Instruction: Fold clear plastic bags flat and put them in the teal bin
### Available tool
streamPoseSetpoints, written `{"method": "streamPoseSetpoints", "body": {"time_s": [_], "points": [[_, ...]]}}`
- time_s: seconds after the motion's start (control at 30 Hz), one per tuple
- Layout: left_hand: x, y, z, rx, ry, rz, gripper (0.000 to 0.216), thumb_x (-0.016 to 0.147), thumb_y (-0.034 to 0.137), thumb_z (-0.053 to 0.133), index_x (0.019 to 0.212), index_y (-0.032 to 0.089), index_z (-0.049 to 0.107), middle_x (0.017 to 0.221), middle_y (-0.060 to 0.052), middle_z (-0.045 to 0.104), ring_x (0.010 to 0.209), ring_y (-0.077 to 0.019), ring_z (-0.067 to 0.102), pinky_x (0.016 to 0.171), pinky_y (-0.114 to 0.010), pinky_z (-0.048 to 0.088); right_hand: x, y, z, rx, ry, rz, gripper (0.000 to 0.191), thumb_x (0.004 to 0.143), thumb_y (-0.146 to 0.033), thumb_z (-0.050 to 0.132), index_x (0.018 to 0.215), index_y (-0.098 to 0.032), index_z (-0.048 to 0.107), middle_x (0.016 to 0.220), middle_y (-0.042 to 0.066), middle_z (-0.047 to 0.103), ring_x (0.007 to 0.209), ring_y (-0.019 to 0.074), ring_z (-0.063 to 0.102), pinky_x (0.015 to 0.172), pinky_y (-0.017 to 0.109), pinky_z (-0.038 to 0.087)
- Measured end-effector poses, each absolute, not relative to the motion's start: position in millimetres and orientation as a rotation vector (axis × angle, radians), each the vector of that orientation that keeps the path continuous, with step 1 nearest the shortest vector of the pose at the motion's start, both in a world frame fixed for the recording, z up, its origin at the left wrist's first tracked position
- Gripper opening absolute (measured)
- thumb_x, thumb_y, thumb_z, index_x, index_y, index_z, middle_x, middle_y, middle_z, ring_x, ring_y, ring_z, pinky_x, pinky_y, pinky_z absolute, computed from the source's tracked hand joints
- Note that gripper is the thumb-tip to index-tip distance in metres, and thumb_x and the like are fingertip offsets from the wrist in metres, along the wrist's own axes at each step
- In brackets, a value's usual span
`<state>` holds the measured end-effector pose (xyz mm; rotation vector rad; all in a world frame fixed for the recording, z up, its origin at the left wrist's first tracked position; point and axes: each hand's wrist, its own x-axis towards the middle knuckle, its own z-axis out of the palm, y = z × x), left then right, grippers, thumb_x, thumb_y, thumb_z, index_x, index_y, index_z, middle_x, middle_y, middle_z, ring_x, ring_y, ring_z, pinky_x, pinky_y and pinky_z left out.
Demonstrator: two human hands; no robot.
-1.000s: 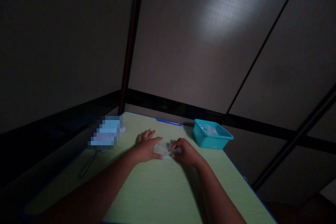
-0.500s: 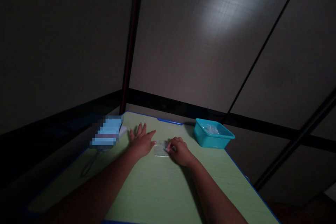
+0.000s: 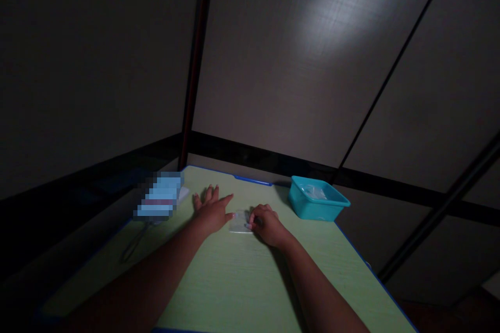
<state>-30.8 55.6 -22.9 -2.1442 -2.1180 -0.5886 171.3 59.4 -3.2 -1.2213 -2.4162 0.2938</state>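
Note:
A small clear plastic bag (image 3: 239,222) lies flat on the pale green table (image 3: 230,276), between my two hands. My left hand (image 3: 211,214) rests on the tabletop with fingers spread, its thumb tip touching the bag's left edge. Curled over the bag's right side is my right hand (image 3: 266,223), thumb and fingers pinched together on the plastic. That hand covers the bag's right end.
At the back right stands a turquoise plastic basket (image 3: 318,208) with clear plastic (image 3: 314,192) inside. A phone (image 3: 160,195), its screen blurred out, is propped at the left edge, with a cord (image 3: 135,244) below it. Dark panels rise behind the table.
My right thumb and fingers have shifted slightly over the bag, and my left thumb has edged a little to the right. The bag stays in place.

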Motion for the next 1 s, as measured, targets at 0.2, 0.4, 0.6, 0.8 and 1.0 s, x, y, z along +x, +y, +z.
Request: {"method": "streamPoseSetpoints", "body": {"time_s": [0.2, 0.4, 0.6, 0.8, 1.0], "points": [[-28, 53, -21, -2.140, -2.099, -0.611, 0.057, 0.070, 0.052, 0.055, 0.124, 0.040, 0.040, 0.141, -0.010, 0.025, 0.130, -0.0333, 0.007, 0.093, -0.064, 0.004, 172, 58, -1, -1.222, -2.430, 0.322, 0.006, 0.069, -0.018, 0.059, 0.073, -0.022, 0.060, 0.083, 0.000, 0.055, 0.088, 0.0175, 0.042, 0.074, 0.029, 0.027], [-21, 45, -14, -2.296, -2.004, -0.648, 0.064, 0.068, 0.060, 0.052, 0.126, 0.035, 0.038, 0.143, -0.010, 0.020, 0.130, -0.0331, 0.005, 0.094, -0.062, 0.003, 172, 56, 1, -1.239, -2.413, 0.352, 0.006, 0.068, -0.019, 0.060, 0.074, -0.021, 0.061, 0.085, 0.001, 0.056, 0.090, 0.0185, 0.043, 0.076, 0.030, 0.027], [-22, 46, -18, -2.384, -2.022, -0.592, 0.077, 0.060, 0.061, 0.058, 0.128, 0.035, 0.034, 0.144, -0.009, 0.015, 0.130, -0.0342, 0.002, 0.094, -0.062, 0.003, 172, 59, 2, -1.195, -2.321, 0.356, 0.006, 0.071, -0.023, 0.058, 0.076, -0.021, 0.061, 0.083, 0.001, 0.059, 0.087, 0.0178, 0.046, 0.076, 0.029, 0.030], [-21, 46, -17, -2.392, -2.028, -0.575, 0.077, 0.059, 0.062, 0.059, 0.127, 0.033, 0.036, 0.144, -0.011, 0.016, 0.131, -0.0327, 0.003, 0.096, -0.061, 0.003, 180, 66, 1, -1.262, -2.253, 0.266, 0.010, 0.072, -0.017, 0.051, 0.075, -0.020, 0.059, 0.074, 0.000, 0.061, 0.073, 0.0139, 0.051, 0.068, 0.024, 0.033], [-11, 50, -16, -2.260, -1.957, -0.758, 0.026, 0.079, 0.045, 0.046, 0.096, 0.028, 0.058, 0.130, -0.005, 0.043, 0.128, -0.0251, 0.017, 0.099, -0.052, 0.012, 184, 69, -6, -1.240, -2.325, 0.343, 0.014, 0.071, -0.014, 0.048, 0.072, -0.020, 0.060, 0.072, -0.002, 0.063, 0.069, 0.0119, 0.054, 0.065, 0.021, 0.035]]}}
